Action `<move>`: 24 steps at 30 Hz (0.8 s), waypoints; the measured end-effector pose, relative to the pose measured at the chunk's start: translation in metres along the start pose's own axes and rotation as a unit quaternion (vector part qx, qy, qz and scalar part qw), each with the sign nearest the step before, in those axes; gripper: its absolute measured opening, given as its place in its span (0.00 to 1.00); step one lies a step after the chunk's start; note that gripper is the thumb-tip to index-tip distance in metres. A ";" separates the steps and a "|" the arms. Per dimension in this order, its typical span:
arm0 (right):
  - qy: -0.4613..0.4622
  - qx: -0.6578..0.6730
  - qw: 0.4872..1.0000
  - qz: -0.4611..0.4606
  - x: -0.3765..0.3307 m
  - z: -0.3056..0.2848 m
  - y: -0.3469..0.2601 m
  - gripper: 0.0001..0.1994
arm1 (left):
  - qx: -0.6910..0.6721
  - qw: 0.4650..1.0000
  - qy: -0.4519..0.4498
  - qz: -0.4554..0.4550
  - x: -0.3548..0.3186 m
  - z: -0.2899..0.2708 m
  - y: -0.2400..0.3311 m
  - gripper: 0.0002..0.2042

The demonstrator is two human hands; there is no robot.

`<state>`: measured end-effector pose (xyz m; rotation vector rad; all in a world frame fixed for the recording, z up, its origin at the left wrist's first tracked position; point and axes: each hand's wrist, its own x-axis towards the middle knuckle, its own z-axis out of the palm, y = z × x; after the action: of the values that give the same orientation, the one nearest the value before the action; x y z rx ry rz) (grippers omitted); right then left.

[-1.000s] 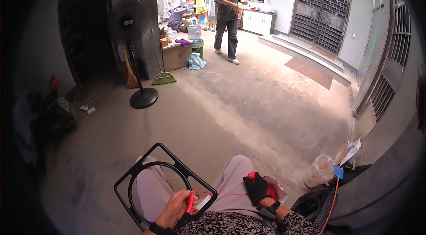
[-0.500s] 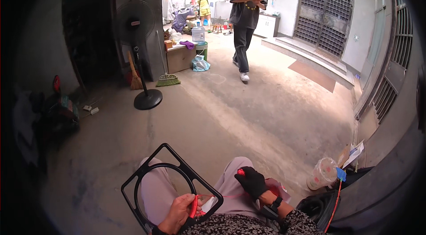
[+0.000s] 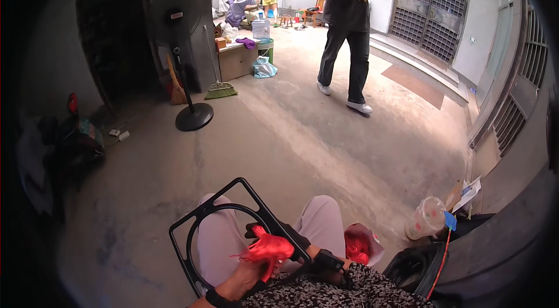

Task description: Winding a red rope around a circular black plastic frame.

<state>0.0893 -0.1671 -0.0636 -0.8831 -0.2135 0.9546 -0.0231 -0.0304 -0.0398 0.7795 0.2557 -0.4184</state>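
Observation:
A black rectangular frame with a round ring inside it (image 3: 184,245) rests tilted over my knees. Bare, my left hand (image 3: 247,276) closes on the frame's near right side, where a red wrapping (image 3: 269,271) covers the bar. My right hand (image 3: 254,230), in a black fingerless glove, reaches across to the ring; most of it is hidden behind the frame and a red bundle. That bundle of glossy red cord or ribbon (image 3: 272,247) hangs at its fingers, loose strands trailing left over my left hand. To the right of my knee, an open paper bag (image 3: 372,245) holds more red material.
A clear plastic tub (image 3: 425,219) and a coil of black strips (image 3: 414,267) stand at my right. Ahead are a standing fan (image 3: 194,117), a broom (image 3: 221,90) and a low cabinet (image 3: 236,62). A person in dark clothes (image 3: 348,22) stands on the concrete floor.
My right hand has moved left from over my knee to the ring, and the red bundle now shows spread there. The paper bag is uncovered. The person in dark clothes has walked closer.

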 end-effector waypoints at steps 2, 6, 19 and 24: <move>-0.053 0.049 0.997 0.020 -0.014 0.011 -0.016 0.18 | 0.044 0.998 0.043 -0.023 0.002 -0.001 -0.002 0.11; -0.177 0.146 0.972 0.052 -0.015 0.012 -0.047 0.26 | 0.072 0.994 0.077 -0.020 0.004 -0.005 -0.002 0.10; -0.021 -0.360 0.931 0.061 -0.033 -0.014 -0.024 0.26 | 0.077 0.989 0.124 0.016 -0.002 0.001 -0.004 0.12; -0.014 -0.329 0.942 0.064 -0.025 -0.010 -0.034 0.24 | 0.065 0.991 0.109 0.043 0.002 -0.001 -0.005 0.11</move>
<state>0.1009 -0.2009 -0.0398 -1.5114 -0.5229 1.0319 -0.0235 -0.0336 -0.0445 0.9625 0.4004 -0.2691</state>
